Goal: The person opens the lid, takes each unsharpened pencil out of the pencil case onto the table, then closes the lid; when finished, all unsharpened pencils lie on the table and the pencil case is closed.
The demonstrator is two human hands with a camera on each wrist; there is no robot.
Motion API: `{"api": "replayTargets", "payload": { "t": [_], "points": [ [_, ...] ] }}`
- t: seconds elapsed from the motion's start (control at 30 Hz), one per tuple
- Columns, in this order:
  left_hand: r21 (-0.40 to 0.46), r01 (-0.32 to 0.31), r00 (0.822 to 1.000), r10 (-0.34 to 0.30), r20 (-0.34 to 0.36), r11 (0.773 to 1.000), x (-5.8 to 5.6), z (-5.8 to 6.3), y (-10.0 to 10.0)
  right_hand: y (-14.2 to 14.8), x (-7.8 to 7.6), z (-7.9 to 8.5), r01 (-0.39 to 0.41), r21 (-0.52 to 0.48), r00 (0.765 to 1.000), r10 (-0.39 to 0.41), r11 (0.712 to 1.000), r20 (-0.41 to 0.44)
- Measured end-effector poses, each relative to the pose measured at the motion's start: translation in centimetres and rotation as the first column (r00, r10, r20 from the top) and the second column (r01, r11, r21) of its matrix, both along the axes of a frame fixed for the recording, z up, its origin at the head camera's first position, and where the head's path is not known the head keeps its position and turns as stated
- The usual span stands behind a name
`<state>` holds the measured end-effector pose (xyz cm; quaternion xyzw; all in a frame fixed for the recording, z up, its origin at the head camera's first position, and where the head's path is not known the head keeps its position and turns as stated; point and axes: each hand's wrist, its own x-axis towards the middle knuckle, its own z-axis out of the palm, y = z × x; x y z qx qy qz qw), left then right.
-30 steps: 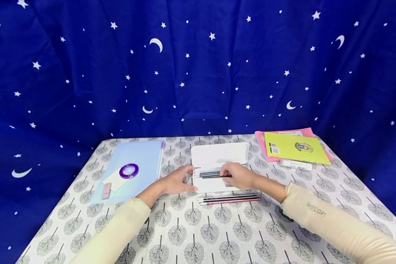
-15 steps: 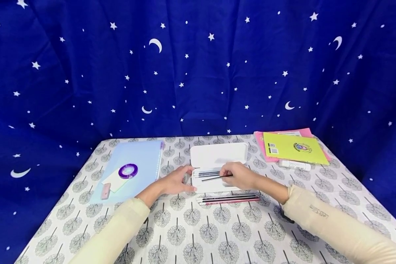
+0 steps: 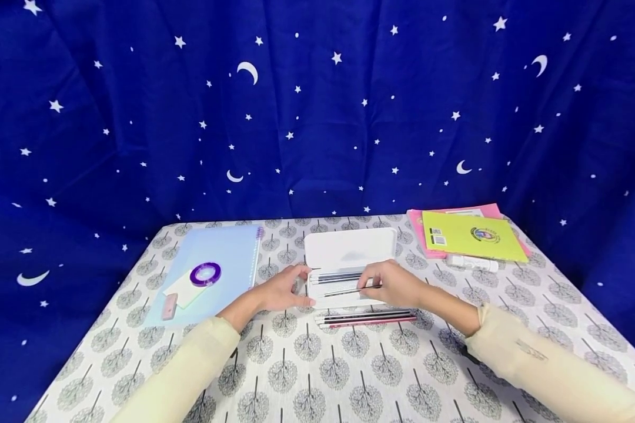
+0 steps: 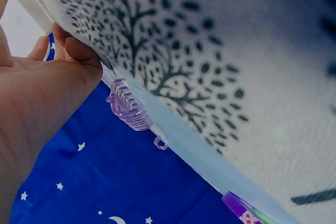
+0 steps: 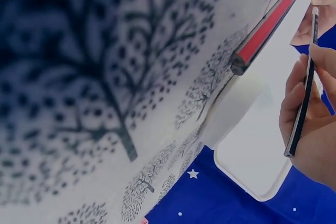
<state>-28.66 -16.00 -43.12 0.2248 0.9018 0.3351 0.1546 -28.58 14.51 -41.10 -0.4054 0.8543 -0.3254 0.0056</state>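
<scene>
An opened white pencil case (image 3: 351,247) lies on the patterned cloth, lid tipped back. My left hand (image 3: 281,289) holds its left end, thumb at the front corner and fingers by the hinge side. Over the tray, my right hand (image 3: 397,284) pinches a dark pencil (image 5: 303,111) between thumb and fingers, its white-tipped end pointing left. Several dark pencils (image 3: 336,278) lie side by side along the back of the tray. In front of the case, more pencils (image 3: 367,317) rest on the cloth, a red one (image 5: 270,22) among them.
At left, a light blue spiral notebook (image 3: 217,247) bears a purple tape roll (image 3: 215,274), a pinkish eraser (image 3: 170,306) and a white card (image 3: 180,289). Yellow-green (image 3: 455,235) and pink books (image 3: 418,232) lie at back right, beside a white tube (image 3: 471,262). A starry blue curtain (image 3: 317,147) hangs behind.
My right hand has drawn one pencil away from the row in the tray, shifting it slightly right and toward the front. The left hand has stayed at the case's end.
</scene>
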Motion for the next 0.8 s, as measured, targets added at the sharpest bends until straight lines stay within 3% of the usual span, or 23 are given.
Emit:
{"api": "replayTargets", "payload": {
  "t": [0.13,0.27,0.57,0.8],
  "points": [
    [-0.003,-0.006,1.000,0.006,-0.004,1.000,0.0,0.1,0.0,0.3,0.5,0.2,-0.046,-0.048,0.999,0.046,0.998,-0.006],
    [-0.006,-0.006,1.000,0.006,-0.014,1.000,0.1,0.3,0.2,0.7,1.4,0.4,-0.040,-0.067,0.999,0.039,0.997,-0.015],
    [0.004,-0.007,1.000,0.007,0.001,1.000,0.1,0.1,0.1,1.3,3.1,0.5,-0.001,-0.053,0.999,0.004,0.999,0.051],
    [0.003,-0.007,1.000,0.008,-0.004,1.000,0.1,0.0,0.1,1.6,3.7,0.1,-0.041,-0.099,0.989,0.054,0.994,0.138]
  ]
}}
